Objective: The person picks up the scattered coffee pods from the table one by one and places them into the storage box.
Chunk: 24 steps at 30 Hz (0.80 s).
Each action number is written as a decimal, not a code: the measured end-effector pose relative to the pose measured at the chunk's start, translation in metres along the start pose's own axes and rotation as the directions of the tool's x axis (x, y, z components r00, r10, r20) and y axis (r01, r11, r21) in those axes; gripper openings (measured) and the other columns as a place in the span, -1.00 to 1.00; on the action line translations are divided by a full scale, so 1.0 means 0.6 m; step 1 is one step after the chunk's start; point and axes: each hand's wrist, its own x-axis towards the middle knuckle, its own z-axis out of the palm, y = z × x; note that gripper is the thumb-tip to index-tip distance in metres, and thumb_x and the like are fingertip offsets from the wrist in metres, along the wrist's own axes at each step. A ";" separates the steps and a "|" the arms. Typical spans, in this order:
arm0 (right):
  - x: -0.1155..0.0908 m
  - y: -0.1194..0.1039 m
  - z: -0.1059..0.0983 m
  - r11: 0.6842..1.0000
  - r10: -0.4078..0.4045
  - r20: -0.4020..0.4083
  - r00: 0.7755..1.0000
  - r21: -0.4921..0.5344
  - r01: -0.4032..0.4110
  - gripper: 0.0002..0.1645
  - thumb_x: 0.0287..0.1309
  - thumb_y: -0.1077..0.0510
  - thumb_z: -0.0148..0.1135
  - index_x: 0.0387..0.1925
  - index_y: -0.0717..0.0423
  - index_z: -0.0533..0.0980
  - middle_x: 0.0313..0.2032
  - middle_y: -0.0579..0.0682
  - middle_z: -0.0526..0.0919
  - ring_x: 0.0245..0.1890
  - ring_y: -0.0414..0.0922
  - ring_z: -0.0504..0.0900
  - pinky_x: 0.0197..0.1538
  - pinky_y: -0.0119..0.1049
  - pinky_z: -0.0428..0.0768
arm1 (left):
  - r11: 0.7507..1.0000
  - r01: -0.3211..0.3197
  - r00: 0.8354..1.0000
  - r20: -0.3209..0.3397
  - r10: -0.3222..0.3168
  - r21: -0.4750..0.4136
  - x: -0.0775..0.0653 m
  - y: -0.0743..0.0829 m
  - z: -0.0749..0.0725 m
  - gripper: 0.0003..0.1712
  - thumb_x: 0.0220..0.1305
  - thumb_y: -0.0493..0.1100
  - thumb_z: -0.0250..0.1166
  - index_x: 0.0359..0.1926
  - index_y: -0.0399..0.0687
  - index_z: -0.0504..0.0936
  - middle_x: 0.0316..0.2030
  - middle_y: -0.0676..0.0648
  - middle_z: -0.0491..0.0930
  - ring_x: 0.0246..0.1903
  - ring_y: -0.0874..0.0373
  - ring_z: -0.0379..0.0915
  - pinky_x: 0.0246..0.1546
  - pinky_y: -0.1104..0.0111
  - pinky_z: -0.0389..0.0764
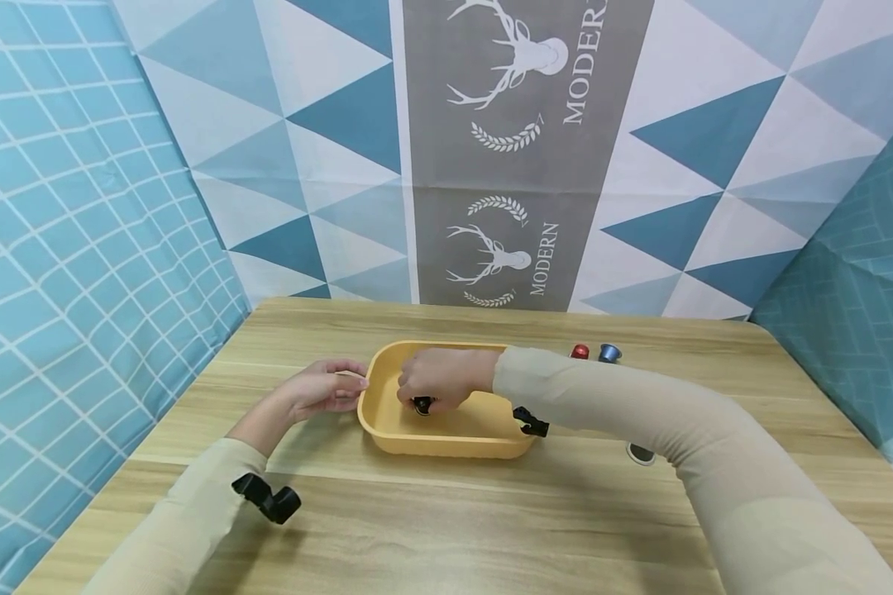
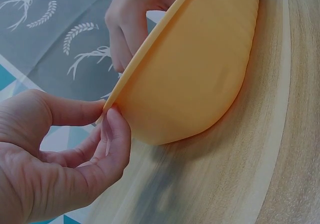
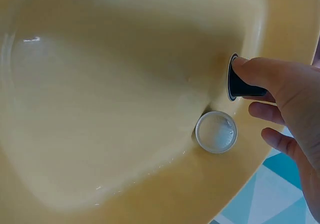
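Note:
A yellow plastic basin [image 1: 454, 447] stands on the wooden table. My left hand [image 1: 326, 387] pinches its left rim between thumb and fingers, as the left wrist view shows up close. Inside the basin my right hand [image 1: 441, 376] holds a black coffee capsule [image 3: 242, 82] between thumb and fingers, near the basin's wall. The capsule is tipped on its side, its rim facing away from the palm. A second capsule [image 3: 216, 131], with its pale round lid showing, lies on the basin's floor just beside the held one.
To the right of the basin, behind my right forearm, are a red capsule [image 1: 580, 351] and a blue capsule [image 1: 609, 353]. Another capsule with a dark round face [image 1: 641, 454] lies nearer, partly under the right sleeve. A patterned cloth [image 1: 491, 165] hangs behind the table.

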 end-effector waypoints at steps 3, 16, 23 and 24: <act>0.002 -0.003 -0.001 1.000 0.013 0.040 0.999 0.006 -0.014 -0.80 0.03 0.23 0.25 -0.25 -0.05 0.60 -0.27 -0.15 0.68 -0.18 -0.11 0.58 -0.04 -0.26 0.53 | 1.000 0.000 1.000 0.002 0.000 0.001 0.001 -0.001 -0.001 -0.71 0.30 -0.29 0.16 0.01 -0.23 0.36 -0.34 0.06 0.53 -0.32 0.32 0.53 -0.25 0.50 0.63; 0.005 -0.007 -0.001 0.998 0.055 0.112 0.992 0.029 -0.059 -0.74 -0.02 0.24 0.29 -0.22 -0.05 0.60 -0.23 -0.15 0.69 -0.13 -0.12 0.59 0.00 -0.26 0.55 | 1.000 0.001 1.000 -0.012 -0.001 0.009 -0.001 0.001 -0.001 -0.68 0.30 -0.29 0.17 0.04 -0.25 0.35 -0.33 0.05 0.52 -0.32 0.31 0.52 -0.25 0.50 0.63; 0.005 -0.006 -0.001 0.997 0.074 0.125 0.989 0.021 -0.077 -0.71 -0.08 0.21 0.34 -0.21 -0.02 0.61 -0.21 -0.12 0.68 -0.12 -0.13 0.61 -0.02 -0.29 0.56 | 1.000 0.003 1.000 -0.006 -0.003 0.027 0.001 -0.002 -0.001 -0.61 0.30 -0.28 0.17 0.10 -0.30 0.32 -0.32 0.06 0.52 -0.31 0.31 0.51 -0.23 0.51 0.63; 0.005 -0.005 -0.002 0.997 0.072 0.121 0.990 0.023 -0.075 -0.71 -0.08 0.20 0.34 -0.21 -0.02 0.61 -0.21 -0.12 0.68 -0.12 -0.13 0.61 -0.02 -0.28 0.56 | 1.000 0.003 1.000 -0.007 -0.003 0.029 0.001 -0.002 -0.001 -0.60 0.30 -0.28 0.17 0.11 -0.30 0.32 -0.32 0.06 0.52 -0.31 0.32 0.51 -0.23 0.51 0.63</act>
